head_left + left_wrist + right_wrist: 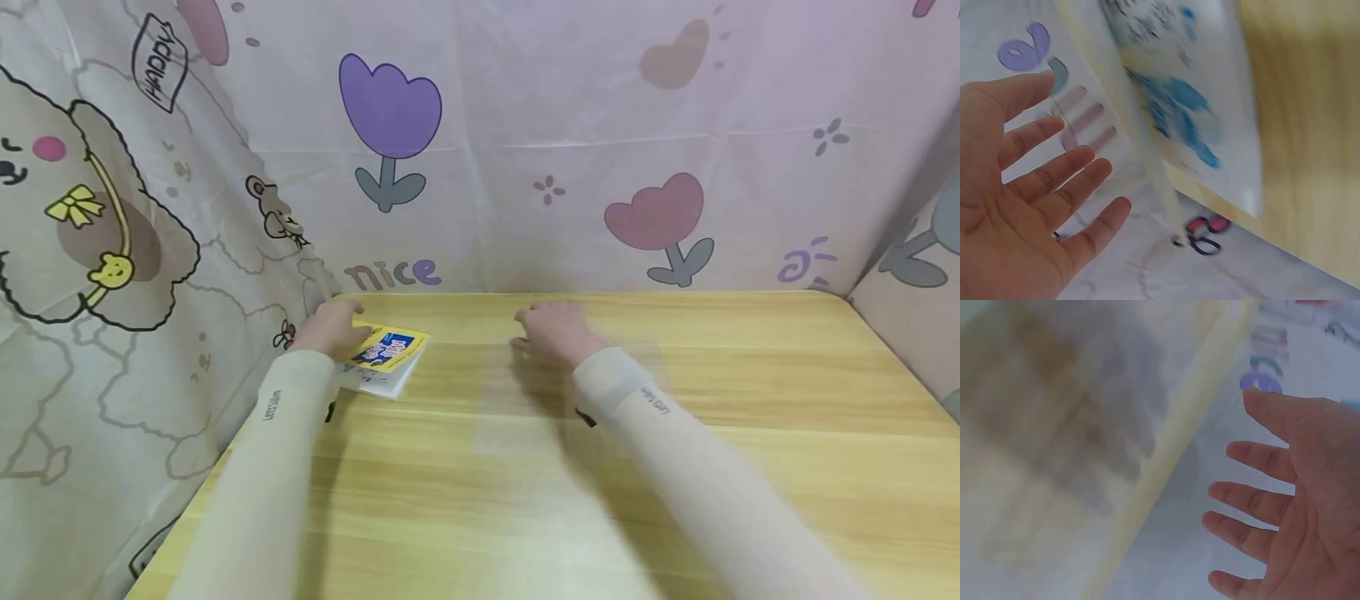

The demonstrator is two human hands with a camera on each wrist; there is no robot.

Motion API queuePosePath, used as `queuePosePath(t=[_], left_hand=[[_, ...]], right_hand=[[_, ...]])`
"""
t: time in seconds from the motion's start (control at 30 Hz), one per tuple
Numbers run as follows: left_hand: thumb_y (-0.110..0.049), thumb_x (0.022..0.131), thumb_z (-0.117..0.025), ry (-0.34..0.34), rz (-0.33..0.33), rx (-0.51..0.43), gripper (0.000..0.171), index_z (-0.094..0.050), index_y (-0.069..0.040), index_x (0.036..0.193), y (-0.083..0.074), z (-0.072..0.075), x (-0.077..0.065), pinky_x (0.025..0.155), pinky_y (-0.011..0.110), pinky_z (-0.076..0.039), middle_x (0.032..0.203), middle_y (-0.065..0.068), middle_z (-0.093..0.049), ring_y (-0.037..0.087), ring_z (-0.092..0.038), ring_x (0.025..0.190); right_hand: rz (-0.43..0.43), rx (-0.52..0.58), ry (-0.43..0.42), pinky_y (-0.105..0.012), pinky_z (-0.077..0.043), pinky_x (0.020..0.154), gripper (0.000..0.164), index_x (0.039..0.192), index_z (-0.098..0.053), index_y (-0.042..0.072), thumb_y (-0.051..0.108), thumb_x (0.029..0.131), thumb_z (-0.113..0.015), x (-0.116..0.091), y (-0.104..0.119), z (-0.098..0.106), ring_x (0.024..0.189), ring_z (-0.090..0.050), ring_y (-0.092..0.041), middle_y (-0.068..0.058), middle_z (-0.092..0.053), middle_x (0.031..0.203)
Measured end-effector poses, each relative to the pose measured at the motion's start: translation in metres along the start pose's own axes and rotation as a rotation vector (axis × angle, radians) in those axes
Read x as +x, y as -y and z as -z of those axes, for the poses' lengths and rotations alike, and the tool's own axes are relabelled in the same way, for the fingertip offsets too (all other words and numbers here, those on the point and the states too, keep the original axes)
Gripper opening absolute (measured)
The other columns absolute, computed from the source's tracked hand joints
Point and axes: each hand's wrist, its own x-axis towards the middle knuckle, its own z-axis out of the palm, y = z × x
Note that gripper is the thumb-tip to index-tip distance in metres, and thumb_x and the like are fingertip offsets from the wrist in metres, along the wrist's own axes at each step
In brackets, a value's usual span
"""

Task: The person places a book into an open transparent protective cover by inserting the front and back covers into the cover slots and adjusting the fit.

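Note:
A small booklet or folded card, yellow and blue on top with white printed paper beneath, lies at the table's back left. My left hand is at its left side. In the left wrist view, that hand has its fingers spread and holds nothing, beside white paper with blue and black print. My right hand hovers near the back middle of the table, over a faint see-through sheet. Its fingers are spread with nothing between them in the right wrist view.
The pale wood-grain table runs back to a patterned cloth that hangs behind it and at both sides. The left cloth comes close to my left hand. Blur hides detail in the right wrist view.

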Motion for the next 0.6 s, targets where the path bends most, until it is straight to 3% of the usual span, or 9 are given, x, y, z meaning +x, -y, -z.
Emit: queuePosePath(t=[0.1, 0.27, 0.6], left_hand=[[-0.031, 0.094, -0.059, 0.021, 0.041, -0.024, 0.055, -0.048, 0.001, 0.137, 0.018, -0.003, -0.004, 0.087, 0.062, -0.042, 0.132, 0.027, -0.049, 0.045, -0.049, 0.112], [-0.030, 0.092, -0.062, 0.014, 0.019, -0.007, 0.057, -0.050, 0.006, 0.134, 0.044, -0.013, -0.007, 0.089, 0.061, -0.040, 0.130, 0.029, -0.051, 0.046, -0.050, 0.110], [-0.032, 0.085, -0.070, 0.044, 0.016, 0.003, 0.065, -0.050, 0.009, 0.131, 0.071, -0.026, -0.021, 0.088, 0.060, -0.040, 0.123, 0.032, -0.052, 0.043, -0.051, 0.102]], right_hand=[[0.035, -0.021, -0.025, -0.058, -0.037, 0.094, 0.047, 0.130, -0.059, 0.018, 0.048, 0.094, -0.055, 0.007, 0.024, -0.007, 0.107, -0.057, -0.030, -0.005, -0.061, 0.120], [0.083, -0.027, -0.033, -0.056, -0.037, 0.097, 0.046, 0.131, -0.058, 0.020, 0.049, 0.096, -0.051, 0.017, 0.058, -0.018, 0.106, -0.057, -0.026, -0.003, -0.060, 0.121], [0.131, 0.038, 0.028, -0.054, -0.033, 0.102, 0.053, 0.144, -0.046, 0.023, 0.050, 0.099, -0.043, 0.038, 0.129, -0.032, 0.123, -0.048, -0.024, -0.002, -0.050, 0.138]])
